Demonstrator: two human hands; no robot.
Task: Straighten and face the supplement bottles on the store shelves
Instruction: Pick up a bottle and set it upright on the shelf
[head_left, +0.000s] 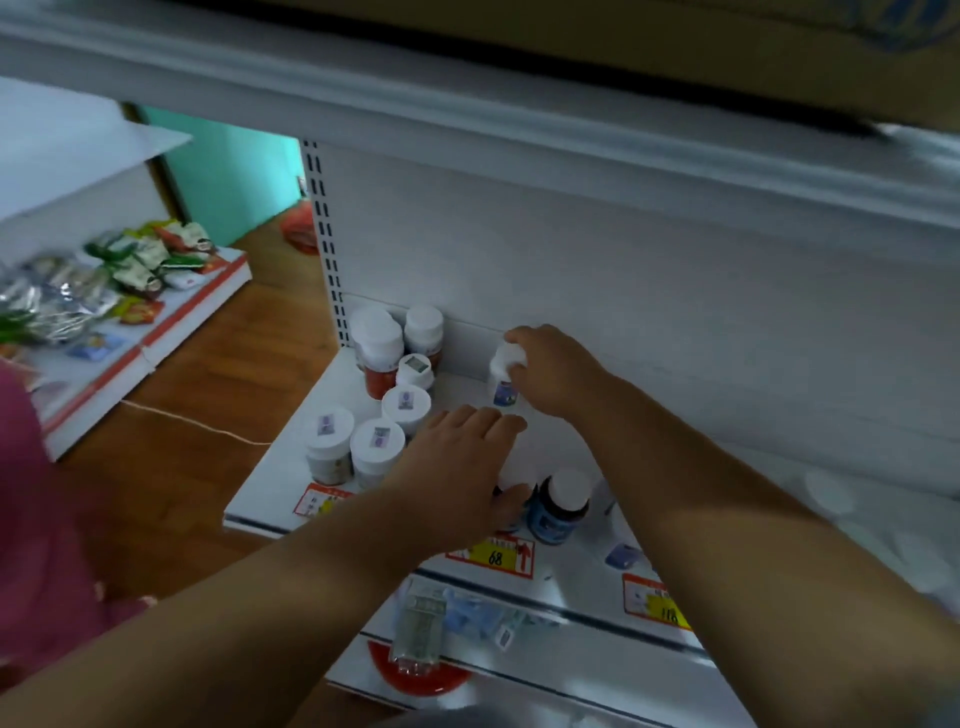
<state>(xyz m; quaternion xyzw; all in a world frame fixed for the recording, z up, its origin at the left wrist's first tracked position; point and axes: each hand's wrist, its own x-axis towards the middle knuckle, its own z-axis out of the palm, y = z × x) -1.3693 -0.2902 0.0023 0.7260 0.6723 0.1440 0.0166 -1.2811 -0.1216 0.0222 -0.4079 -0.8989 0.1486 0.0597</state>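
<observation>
right hand (550, 371) curling round white-capped bottle (505, 376) near shelf (291, 467) back | left hand (462, 467) lying flat, fingers straight, holding nothing | round dark bottle (558, 506) sitting beside left wrist

Single head-worn wide-angle view, aimed forward and steeply down onto a white shelf (291, 467) from close above, with both forearms entering from the bottom edge. Frame tilted, with the upper shelf edge (467, 119) running diagonally across the top. Wooden floor (218, 364) and a neighbouring display (130, 332) visible at left.
</observation>
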